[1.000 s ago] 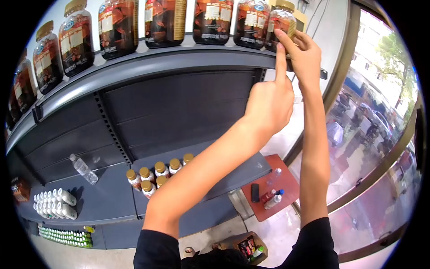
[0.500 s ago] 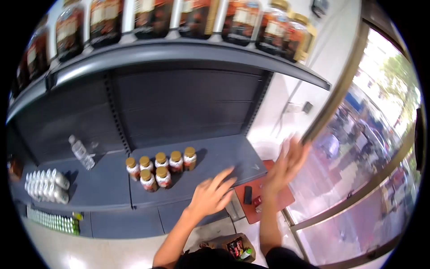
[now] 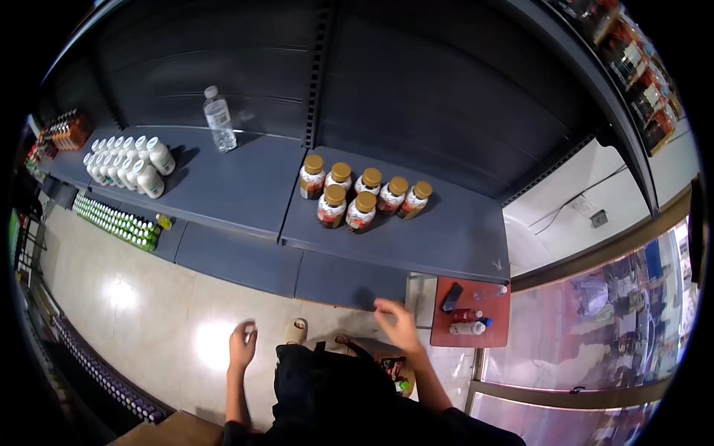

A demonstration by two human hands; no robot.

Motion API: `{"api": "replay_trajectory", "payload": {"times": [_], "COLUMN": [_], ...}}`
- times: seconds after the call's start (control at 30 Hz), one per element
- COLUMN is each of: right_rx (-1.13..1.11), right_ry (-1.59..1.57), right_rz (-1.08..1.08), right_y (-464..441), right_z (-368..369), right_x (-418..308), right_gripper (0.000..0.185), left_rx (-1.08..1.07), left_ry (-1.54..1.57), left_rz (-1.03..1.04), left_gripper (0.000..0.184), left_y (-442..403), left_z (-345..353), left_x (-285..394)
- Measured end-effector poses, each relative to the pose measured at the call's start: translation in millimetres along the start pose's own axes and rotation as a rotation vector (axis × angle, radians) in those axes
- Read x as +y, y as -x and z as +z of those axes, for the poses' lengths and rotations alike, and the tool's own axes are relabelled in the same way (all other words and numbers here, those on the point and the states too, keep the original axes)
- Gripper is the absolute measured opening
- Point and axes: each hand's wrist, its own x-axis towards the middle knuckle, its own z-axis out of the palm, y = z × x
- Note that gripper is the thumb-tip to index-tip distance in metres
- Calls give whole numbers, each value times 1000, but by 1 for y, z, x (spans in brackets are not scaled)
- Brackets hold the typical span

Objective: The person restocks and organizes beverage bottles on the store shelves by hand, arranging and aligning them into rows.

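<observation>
My left hand hangs over the floor at the lower left of the head view, fingers loosely bent and apart, holding nothing visible. Over the floor near the shelf's front edge is my right hand, fingers apart with nothing seen in them. It is nearest to the lower shelf panel and the red stool. Several small bottles with gold caps stand upright in two rows on the grey shelf, beyond both hands.
White bottles stand grouped on the left shelf, near a clear plastic bottle. A red stool at right carries a dark phone-like object and several bottles. An open cardboard box sits on the floor beside my right forearm.
The view has swung downward and to the left. Both hands have dropped from in front of the shelf and moved apart, down over the floor. The gold-capped bottles keep their arrangement.
</observation>
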Motion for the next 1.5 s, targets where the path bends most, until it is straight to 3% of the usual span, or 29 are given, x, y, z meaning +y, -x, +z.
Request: {"api": "replay_trajectory", "payload": {"times": [0.1, 0.17, 0.2, 0.33, 0.43, 0.5, 0.57, 0.63, 0.67, 0.77, 0.97, 1.13, 1.5], "right_rx": [125, 225, 245, 363, 380, 364, 357, 375, 392, 401, 412, 434, 507], "right_ry": [-31, -83, -115, -227, -265, -309, -261, -255, -294, -338, -276, -345, -543], "right_rz": [-97, -148, -117, -142, -152, -163, -182, -209, -177, -94, -100, -81, -217], "right_y": [-63, -98, -112, -158, -179, -187, -185, -191, -198, -192, -190, -190, -167], "right_z": [-2, 0, 3, 26, 46, 57, 67, 64, 64, 62, 65, 66, 69], "right_x": [-22, -54, -56, -44, -35, -18, 5, 6, 12, -3, -14, -15, -5], "right_gripper": [35, 41, 55, 74, 74, 78, 76, 74, 75, 76, 66, 60, 58], "left_rx": [241, 251, 251, 141, 63, 32, -49, 64, -19, -66, -172, -198, -91], "left_ry": [205, 288, 346, 402, 335, 386, 571, 561, 686, 744, 641, 619, 544], "left_rz": [259, 383, 457, 756, 938, 921, 708, 795, 669, 572, 659, 598, 747], "left_gripper": [26, 23, 21, 22, 27, 29, 30, 27, 26, 31, 40, 41, 38], "left_y": [-64, -94, -103, -127, -146, -152, -149, -154, -155, -154, -156, -155, -123], "left_z": [28, 46, 55, 74, 86, 104, 125, 137, 138, 138, 128, 124, 125], "left_x": [88, 162, 193, 282, 300, 291, 268, 263, 266, 259, 254, 255, 264]}}
